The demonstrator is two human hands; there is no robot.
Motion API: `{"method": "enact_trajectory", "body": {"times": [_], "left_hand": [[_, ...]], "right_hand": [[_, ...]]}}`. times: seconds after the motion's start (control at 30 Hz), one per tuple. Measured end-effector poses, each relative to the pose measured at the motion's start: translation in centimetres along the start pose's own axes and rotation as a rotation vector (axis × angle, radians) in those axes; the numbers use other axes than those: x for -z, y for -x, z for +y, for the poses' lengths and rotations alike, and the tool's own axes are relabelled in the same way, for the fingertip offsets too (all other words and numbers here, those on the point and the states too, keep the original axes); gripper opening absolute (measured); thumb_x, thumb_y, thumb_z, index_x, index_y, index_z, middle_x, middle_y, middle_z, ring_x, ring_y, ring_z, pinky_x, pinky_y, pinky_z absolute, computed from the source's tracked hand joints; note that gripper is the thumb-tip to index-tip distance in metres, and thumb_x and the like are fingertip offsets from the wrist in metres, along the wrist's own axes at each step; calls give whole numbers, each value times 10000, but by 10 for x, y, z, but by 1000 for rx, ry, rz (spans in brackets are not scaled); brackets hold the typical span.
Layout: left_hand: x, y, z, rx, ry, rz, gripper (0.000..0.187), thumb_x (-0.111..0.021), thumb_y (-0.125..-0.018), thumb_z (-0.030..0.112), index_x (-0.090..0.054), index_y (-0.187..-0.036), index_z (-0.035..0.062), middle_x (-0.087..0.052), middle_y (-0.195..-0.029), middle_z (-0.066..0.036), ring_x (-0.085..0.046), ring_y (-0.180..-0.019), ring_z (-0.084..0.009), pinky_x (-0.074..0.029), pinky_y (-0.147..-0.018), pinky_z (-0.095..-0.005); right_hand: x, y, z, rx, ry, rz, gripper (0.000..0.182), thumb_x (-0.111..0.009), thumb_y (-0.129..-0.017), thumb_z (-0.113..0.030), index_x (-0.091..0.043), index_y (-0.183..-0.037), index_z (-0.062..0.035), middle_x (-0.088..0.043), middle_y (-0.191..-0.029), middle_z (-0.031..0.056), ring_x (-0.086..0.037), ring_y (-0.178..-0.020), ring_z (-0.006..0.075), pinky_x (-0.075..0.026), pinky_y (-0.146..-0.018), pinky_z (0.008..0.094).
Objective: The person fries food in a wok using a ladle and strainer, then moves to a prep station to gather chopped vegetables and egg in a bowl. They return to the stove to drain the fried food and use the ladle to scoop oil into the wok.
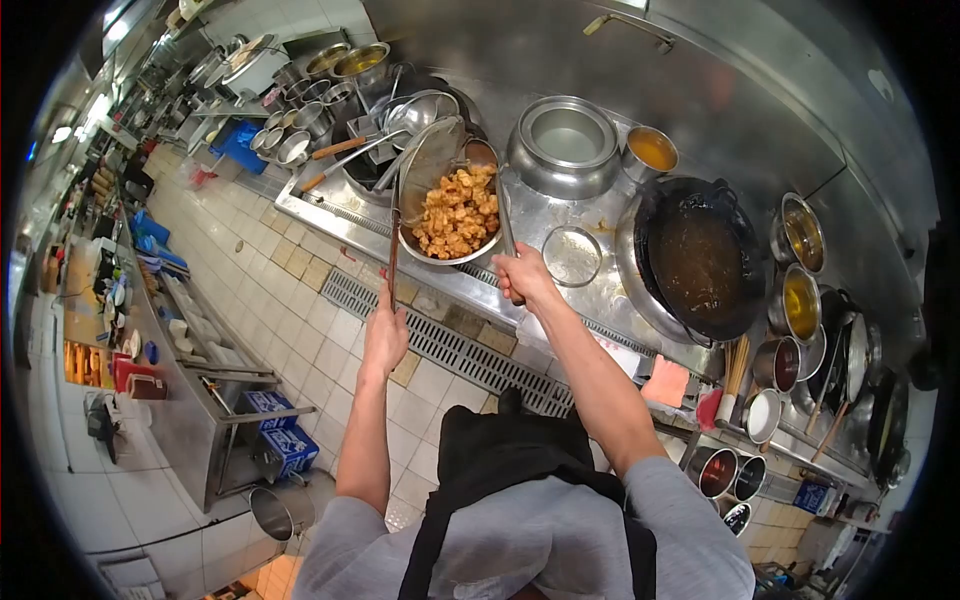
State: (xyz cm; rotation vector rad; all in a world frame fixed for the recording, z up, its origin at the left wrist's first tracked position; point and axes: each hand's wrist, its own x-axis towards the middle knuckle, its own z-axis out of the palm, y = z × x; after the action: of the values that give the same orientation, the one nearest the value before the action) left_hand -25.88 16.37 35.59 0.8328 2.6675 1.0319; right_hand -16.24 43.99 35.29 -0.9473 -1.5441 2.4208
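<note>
My left hand (384, 338) is closed round the long dark handle of a mesh strainer (428, 165), whose wire basket is tilted over a metal bowl. My right hand (525, 275) grips the wooden end of a ladle (482, 153), its head at the far side of that bowl. Golden-brown fried pieces (455, 215), perhaps chicken, are heaped between the two tools. They lie in the steel bowl (462, 258), which stands at the front edge of the metal counter. How far the strainer and ladle touch the food is hard to make out.
A wok of dark oil (700, 260) sits to the right. Behind the bowl stand a round steel pot (565, 140) and a container of yellow liquid (650, 152). A wire ring strainer (571, 256) lies on the counter. Below runs a floor drain grate (440, 345).
</note>
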Motion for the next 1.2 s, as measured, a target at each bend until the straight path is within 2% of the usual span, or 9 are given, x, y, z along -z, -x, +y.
{"method": "enact_trajectory", "body": {"times": [0.1, 0.3, 0.43, 0.63, 0.67, 0.77, 1.0, 1.1, 1.2], "left_hand": [[11, 0, 3, 114, -52, -39, 588, -531, -981, 10, -333, -1520, -112, -664, -952, -373, -666, -914, -529, -505, -790, -527], [33, 11, 15, 22, -61, 51, 578, -530, -971, -2, -346, -1508, -115, -655, -972, -384, -661, -920, -529, -501, -784, -531], [42, 13, 29, 34, 12, 47, 575, -530, -971, 4, -348, -1501, -123, -657, -960, -386, -662, -923, -530, -500, -786, -534], [42, 7, 71, 79, 31, 63, 550, -532, -989, 17, -360, -1494, -115, -659, -974, -388, -661, -930, -533, -488, -806, -557], [28, 5, 55, -129, 62, 126, 543, -528, -998, 21, -358, -1497, -112, -656, -946, -382, -665, -924, -528, -486, -785, -554], [17, 7, 103, -70, 1, -45, 535, -526, -988, 9, -370, -1485, -113, -668, -978, -373, -672, -951, -513, -491, -783, -555], [-97, -31, 116, -362, -396, -270, 728, -546, -856, -74, -267, -1527, -106, -596, -1144, -432, -657, -956, -562, -553, -825, -554], [-142, -55, 99, -334, -453, -410, 750, -558, -849, -65, -246, -1528, -136, -597, -1134, -431, -663, -954, -549, -557, -830, -543], [-147, -36, 103, -344, -332, -301, 696, -532, -887, -52, -279, -1525, -160, -613, -1114, -406, -653, -955, -536, -545, -856, -522]], "right_hand": [[0, 17, 0, -24, 161, 39, 330, -621, -959, -72, -514, -1262, 6, -519, -676, 11, -494, -472, 110, -435, -388, 295], [-30, 28, 43, 103, 398, 275, 533, -561, -967, -98, -428, -1476, -15, -644, -759, 134, -592, -500, 221, -472, -418, 398], [-21, -2, 43, 82, 488, 125, 616, -537, -959, -97, -372, -1550, -44, -683, -819, 204, -616, -509, 281, -479, -426, 421], [14, 44, 82, 247, 416, 387, 600, -572, -961, -102, -408, -1535, -49, -671, -796, 201, -670, -714, 293, -524, -701, 427], [24, 61, 84, 305, 417, 419, 609, -577, -965, -109, -398, -1544, -47, -675, -802, 201, -668, -716, 296, -521, -698, 425], [62, 94, 106, 341, 457, 532, 647, -593, -977, -129, -352, -1572, -50, -683, -813, 203, -664, -708, 324, -518, -692, 424], [107, 163, 126, 276, 458, 703, 628, -599, -958, -97, -387, -1544, -23, -707, -879, 252, -707, -784, 372, -536, -747, 439], [121, 183, 136, 274, 472, 716, 630, -601, -951, -89, -390, -1540, -16, -720, -927, 246, -716, -816, 368, -547, -774, 428], [150, 205, 146, 248, 373, 716, 649, -617, -955, -106, -381, -1555, -38, -722, -928, 175, -699, -739, 288, -558, -699, 398]]}}
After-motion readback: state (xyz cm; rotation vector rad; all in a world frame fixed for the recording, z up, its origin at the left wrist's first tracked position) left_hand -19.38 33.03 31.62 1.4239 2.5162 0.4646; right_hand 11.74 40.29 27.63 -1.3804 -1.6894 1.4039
